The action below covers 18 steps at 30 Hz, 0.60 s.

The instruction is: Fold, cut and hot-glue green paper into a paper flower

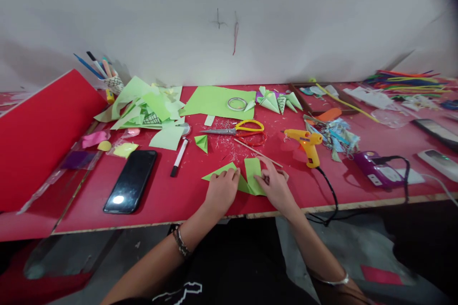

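Note:
A light green sheet of paper [253, 171], partly folded, lies near the table's front edge under both hands. My left hand [222, 190] is curled over its left part, where a pointed corner sticks out, fingertips closed and pressing on the paper. My right hand [274, 186] grips the raised right flap between thumb and fingers. The fingers hide some of the folds. Just beyond the hands are a thin wooden stick [257, 152] and a small folded green paper cone [202, 143]. Scissors with yellow handles [246, 127] lie farther back.
A yellow glue gun [306, 144] with a black cord rests at the right. To the left are a marker [179, 157], a black phone [131, 181] and a heap of green paper scraps [148, 105]. Tape [236, 104] and folded green cones [272, 101] sit near the wall.

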Motion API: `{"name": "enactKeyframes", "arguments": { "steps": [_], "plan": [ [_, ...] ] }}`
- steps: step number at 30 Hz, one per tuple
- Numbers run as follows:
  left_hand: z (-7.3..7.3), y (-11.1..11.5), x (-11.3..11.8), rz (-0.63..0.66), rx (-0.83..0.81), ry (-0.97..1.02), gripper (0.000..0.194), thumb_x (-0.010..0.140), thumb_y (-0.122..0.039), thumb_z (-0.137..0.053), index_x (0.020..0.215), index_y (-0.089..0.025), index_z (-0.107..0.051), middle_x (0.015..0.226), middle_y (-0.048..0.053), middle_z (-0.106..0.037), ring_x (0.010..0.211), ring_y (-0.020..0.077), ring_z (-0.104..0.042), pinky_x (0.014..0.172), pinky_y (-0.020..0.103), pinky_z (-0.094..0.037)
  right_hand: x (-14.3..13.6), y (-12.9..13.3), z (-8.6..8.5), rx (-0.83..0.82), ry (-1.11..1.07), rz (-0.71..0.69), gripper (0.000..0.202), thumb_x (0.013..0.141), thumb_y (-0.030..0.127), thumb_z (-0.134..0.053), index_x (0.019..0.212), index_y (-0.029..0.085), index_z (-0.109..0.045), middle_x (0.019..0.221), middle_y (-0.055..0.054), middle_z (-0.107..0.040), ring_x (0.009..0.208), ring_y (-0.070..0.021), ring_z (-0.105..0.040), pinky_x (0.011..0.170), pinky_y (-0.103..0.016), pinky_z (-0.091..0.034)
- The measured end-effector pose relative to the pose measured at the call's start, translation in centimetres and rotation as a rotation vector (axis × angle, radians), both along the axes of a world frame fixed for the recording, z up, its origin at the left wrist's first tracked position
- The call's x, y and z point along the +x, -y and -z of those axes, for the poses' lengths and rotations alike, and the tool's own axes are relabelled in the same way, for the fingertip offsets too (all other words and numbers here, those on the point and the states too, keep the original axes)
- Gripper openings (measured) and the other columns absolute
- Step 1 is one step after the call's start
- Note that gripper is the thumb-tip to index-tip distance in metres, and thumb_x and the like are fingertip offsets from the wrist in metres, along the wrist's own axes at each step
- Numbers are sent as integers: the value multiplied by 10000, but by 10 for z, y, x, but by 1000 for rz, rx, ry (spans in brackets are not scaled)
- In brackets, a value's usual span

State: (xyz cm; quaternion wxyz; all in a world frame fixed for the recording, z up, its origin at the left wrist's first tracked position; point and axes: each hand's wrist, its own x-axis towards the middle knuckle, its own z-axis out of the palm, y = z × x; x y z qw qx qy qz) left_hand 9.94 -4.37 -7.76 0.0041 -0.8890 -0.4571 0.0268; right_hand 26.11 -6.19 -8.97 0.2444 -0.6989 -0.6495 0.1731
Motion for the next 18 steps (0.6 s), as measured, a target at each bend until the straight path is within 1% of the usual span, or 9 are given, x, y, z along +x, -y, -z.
{"name": "enactKeyframes", "arguments": {
  "steps": [7,9,11,13,15,16,18],
  "plan": [
    [-1,-1,-2,-5,-3,20,383,842,-109,-331,1218,-145,-390,991,89,-549,850,199,-559,659,318,-436,16,7,0,19,21,46,430,786,282,-383,1193,148,-408,509,69,-459,497,-118,-465,802,-364,-275],
    [-1,-1,-1,-12,-6,28,381,845,-108,-320,1218,-145,-390,992,92,-546,851,201,-563,666,324,-440,21,10,0,31,9,66,421,785,283,-387,1184,149,-411,514,66,-449,499,-123,-467,791,-365,-304],
    [0,-1,-1,-18,-7,36,382,844,-107,-317,1216,-147,-393,981,91,-551,853,202,-567,676,330,-444,26,14,0,53,-48,73,421,785,291,-394,1180,147,-402,527,54,-456,503,-134,-468,731,-345,-358],
    [1,-1,-2,-28,-10,64,383,838,-113,-330,1214,-149,-401,975,89,-561,858,205,-570,687,337,-449,28,17,0,79,-146,77,416,788,305,-397,1175,153,-393,586,21,-508,542,-152,-493,649,-320,-401],
    [1,-3,-4,-33,-37,145,371,835,-139,-349,1197,-161,-427,982,82,-577,859,204,-574,707,340,-453,25,18,-1,110,-262,84,406,789,312,-407,1168,165,-392,719,-32,-574,643,-170,-545,627,-308,-431],
    [0,-4,-6,-37,-63,218,356,838,-156,-349,1180,-173,-446,996,75,-584,866,198,-575,723,335,-454,22,19,-3,130,-324,86,404,789,309,-416,1166,168,-390,801,-57,-591,714,-177,-566,647,-308,-445],
    [-4,-6,-10,-57,-128,425,323,856,-198,-324,1137,-191,-483,1036,59,-589,904,176,-566,764,310,-451,11,17,-7,177,-447,79,415,785,300,-440,1173,170,-373,935,-91,-592,836,-185,-579,712,-313,-461]
  ]
}}
